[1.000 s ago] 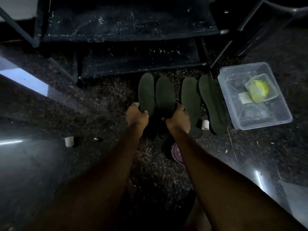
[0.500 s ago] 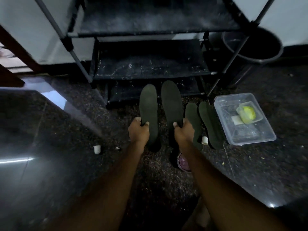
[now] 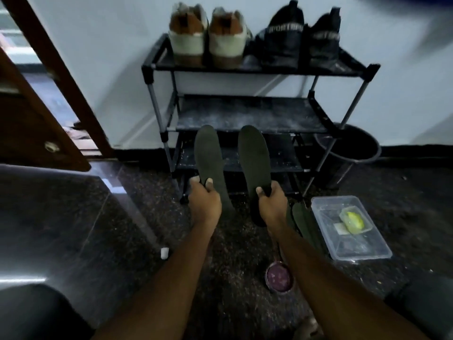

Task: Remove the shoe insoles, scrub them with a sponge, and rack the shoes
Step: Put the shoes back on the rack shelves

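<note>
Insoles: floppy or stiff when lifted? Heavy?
Probably fairly stiff: left insole and right insole stand straight above the grip, no droop. Likely light: left hand and right hand each hold one near one end.

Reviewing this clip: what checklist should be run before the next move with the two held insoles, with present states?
1. Left hand grips left insole: ok.
2. Right hand grips right insole: ok.
3. Tan shoes and black shoes on the rack top shelf: ok.
4. Floor insoles picked up: not ok, they lie beside the container.
5. Sponge inside container: ok.
6. Held insoles clean: cannot tell.
</note>
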